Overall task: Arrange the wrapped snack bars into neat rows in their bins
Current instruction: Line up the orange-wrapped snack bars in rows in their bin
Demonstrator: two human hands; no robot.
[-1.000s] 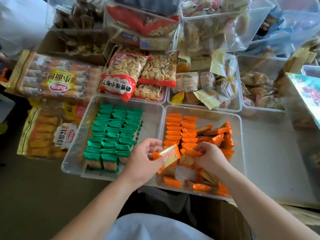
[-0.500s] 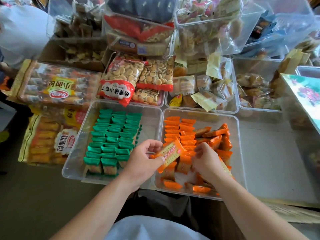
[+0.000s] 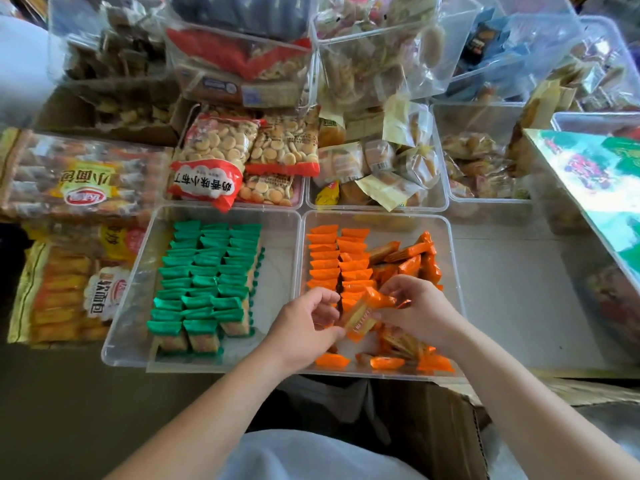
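Two clear bins sit side by side at the front. The left bin (image 3: 138, 271) holds green-wrapped bars (image 3: 207, 271) in three neat rows. The right bin (image 3: 453, 271) holds orange-wrapped bars: two tidy rows (image 3: 337, 258) at its left, a loose heap (image 3: 412, 261) at the right and front. Over that bin my left hand (image 3: 304, 327) and my right hand (image 3: 415, 310) both hold one orange bar (image 3: 363, 313), the left at its lower end, the right at its upper end. The bar is tilted.
Bags of small round biscuits (image 3: 242, 157) fill the bin behind the green bars. Yellow-wrapped cakes (image 3: 381, 168) lie behind the orange bin. Large bread packs (image 3: 69, 289) sit at the left. A cardboard box edge (image 3: 460, 410) lies below the bins.
My left hand has carried the orange bar rightward over the orange bin. My right hand has risen from the loose heap and now holds the bar's upper end.
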